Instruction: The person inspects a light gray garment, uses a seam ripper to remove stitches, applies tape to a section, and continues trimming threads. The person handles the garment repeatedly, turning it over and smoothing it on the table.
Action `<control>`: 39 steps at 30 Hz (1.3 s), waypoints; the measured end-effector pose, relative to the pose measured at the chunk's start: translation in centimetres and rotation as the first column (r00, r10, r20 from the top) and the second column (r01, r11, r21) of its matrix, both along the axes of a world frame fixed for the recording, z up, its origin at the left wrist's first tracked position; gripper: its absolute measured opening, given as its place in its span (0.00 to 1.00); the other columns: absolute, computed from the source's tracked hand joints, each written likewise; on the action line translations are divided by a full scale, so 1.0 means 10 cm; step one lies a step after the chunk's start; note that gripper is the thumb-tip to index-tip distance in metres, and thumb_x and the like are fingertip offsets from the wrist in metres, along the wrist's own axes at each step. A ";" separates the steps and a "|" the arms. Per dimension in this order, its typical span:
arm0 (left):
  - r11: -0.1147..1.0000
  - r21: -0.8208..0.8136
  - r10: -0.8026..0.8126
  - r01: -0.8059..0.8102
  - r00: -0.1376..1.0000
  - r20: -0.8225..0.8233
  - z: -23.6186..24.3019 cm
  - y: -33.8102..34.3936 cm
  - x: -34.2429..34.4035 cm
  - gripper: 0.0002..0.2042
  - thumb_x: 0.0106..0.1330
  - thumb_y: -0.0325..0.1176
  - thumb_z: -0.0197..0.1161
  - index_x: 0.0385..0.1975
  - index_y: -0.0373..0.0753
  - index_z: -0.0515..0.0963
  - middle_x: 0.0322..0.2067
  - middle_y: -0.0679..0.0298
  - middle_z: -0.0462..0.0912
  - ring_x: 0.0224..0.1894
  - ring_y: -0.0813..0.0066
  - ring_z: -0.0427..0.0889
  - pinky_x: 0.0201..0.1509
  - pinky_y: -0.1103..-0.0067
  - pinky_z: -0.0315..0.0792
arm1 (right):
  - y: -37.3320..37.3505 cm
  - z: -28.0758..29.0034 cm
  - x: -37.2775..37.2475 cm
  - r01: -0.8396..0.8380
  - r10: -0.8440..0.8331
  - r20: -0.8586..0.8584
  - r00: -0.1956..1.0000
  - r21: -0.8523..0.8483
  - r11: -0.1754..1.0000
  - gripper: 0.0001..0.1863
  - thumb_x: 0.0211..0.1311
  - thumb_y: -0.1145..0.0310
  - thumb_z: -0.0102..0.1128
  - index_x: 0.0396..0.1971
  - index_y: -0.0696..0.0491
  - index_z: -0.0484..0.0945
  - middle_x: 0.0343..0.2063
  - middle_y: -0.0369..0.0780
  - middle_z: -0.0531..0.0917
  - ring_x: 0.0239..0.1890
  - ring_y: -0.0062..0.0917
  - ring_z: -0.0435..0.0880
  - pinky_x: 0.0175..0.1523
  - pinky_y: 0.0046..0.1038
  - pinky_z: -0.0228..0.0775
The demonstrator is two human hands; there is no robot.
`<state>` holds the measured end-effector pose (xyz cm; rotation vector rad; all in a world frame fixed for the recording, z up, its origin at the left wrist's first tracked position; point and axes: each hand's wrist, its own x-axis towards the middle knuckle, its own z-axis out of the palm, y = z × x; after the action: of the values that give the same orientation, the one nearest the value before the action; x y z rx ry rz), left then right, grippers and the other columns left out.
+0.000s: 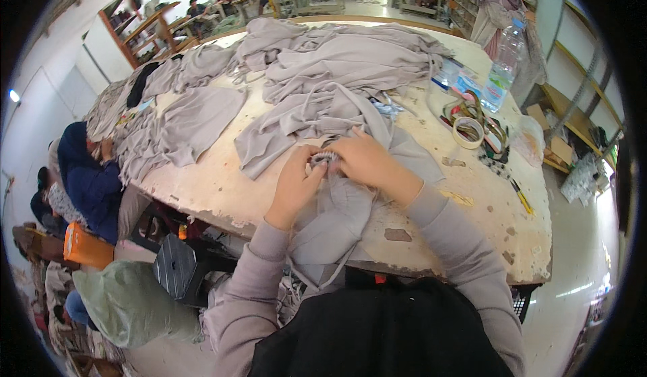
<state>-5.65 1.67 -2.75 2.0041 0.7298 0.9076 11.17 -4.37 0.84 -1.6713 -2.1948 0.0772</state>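
A taupe garment (331, 222) lies across the near side of the worktable and hangs over its front edge. At its gathered part, my left hand (296, 183) pinches the fabric with bent fingers. Close beside it on the right, my right hand (364, 163) grips the same gathered bunch (325, 159), which looks ruffled, perhaps elasticated. The fingertips nearly meet there, and the right ones are slightly blurred. Whether a small tool is between them is hidden. Beyond the hands, more of the same cloth (350, 60) is heaped on the table.
At right on the table (418, 242) are a tape roll (468, 132), a water bottle (503, 67), a yellow-handled cutter (521, 198) and a clear plastic bag (527, 138). A person in dark blue (91, 175) sits at the left edge. A stuffed greenish sack (135, 303) stands at lower left.
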 end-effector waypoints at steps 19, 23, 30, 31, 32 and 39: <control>0.859 0.405 -0.017 0.313 0.807 -0.590 0.53 0.34 0.31 0.11 0.46 0.28 0.59 0.32 0.40 0.80 0.37 0.56 0.77 0.37 0.55 0.77 0.41 0.67 0.71 | -1.79 -0.09 1.75 0.407 -0.535 -0.376 0.756 -0.371 0.835 0.15 0.47 0.61 0.66 0.30 0.56 0.78 0.20 0.37 0.78 0.25 0.22 0.75 0.32 0.24 0.67; 0.753 0.462 -0.273 0.468 0.862 -0.426 0.35 -0.02 0.77 0.14 0.50 0.35 0.61 0.36 0.37 0.78 0.37 0.56 0.77 0.41 0.57 0.77 0.45 0.68 0.70 | -1.69 -0.21 1.68 0.599 -0.627 -0.557 0.545 -0.265 0.756 0.17 0.47 0.60 0.66 0.30 0.58 0.79 0.21 0.39 0.80 0.26 0.26 0.77 0.33 0.26 0.68; 0.688 0.479 -0.279 0.545 0.808 -0.520 0.09 -0.39 1.34 0.13 0.57 0.40 0.61 0.33 0.35 0.75 0.32 0.57 0.78 0.36 0.59 0.76 0.38 0.73 0.68 | -1.63 -0.29 1.53 0.450 -0.509 -0.313 0.802 -0.244 0.859 0.15 0.51 0.61 0.63 0.29 0.59 0.78 0.20 0.36 0.78 0.26 0.26 0.75 0.33 0.27 0.66; 0.726 0.396 -0.372 0.563 0.805 -0.462 0.10 -0.39 1.34 0.14 0.57 0.40 0.61 0.32 0.34 0.75 0.30 0.57 0.77 0.34 0.60 0.75 0.37 0.73 0.67 | -1.70 -0.27 1.64 0.376 -0.491 -0.478 0.728 -0.320 0.869 0.14 0.53 0.62 0.62 0.28 0.59 0.77 0.19 0.34 0.76 0.25 0.22 0.72 0.32 0.25 0.64; 0.764 0.251 -0.450 0.595 0.769 -0.454 0.12 -0.37 1.31 0.14 0.57 0.41 0.61 0.30 0.33 0.75 0.28 0.56 0.76 0.32 0.60 0.75 0.35 0.74 0.66 | -1.79 -0.24 1.77 0.308 -0.492 -0.610 0.621 -0.387 0.869 0.12 0.55 0.63 0.60 0.27 0.59 0.76 0.18 0.31 0.73 0.24 0.18 0.70 0.30 0.23 0.62; 0.795 -0.156 -0.605 0.586 0.753 -0.258 0.45 -0.18 0.93 0.16 0.60 0.41 0.60 0.22 0.32 0.73 0.16 0.63 0.67 0.21 0.79 0.64 0.26 0.80 0.60 | -2.21 -0.03 2.08 0.170 -0.336 -0.798 0.501 -0.289 0.942 0.13 0.60 0.61 0.58 0.23 0.55 0.74 0.16 0.23 0.65 0.19 0.07 0.58 0.23 0.14 0.48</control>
<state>3.69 -0.10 1.73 2.1391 0.2183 0.1980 31.97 -26.49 0.56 -1.5322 -1.1980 0.8437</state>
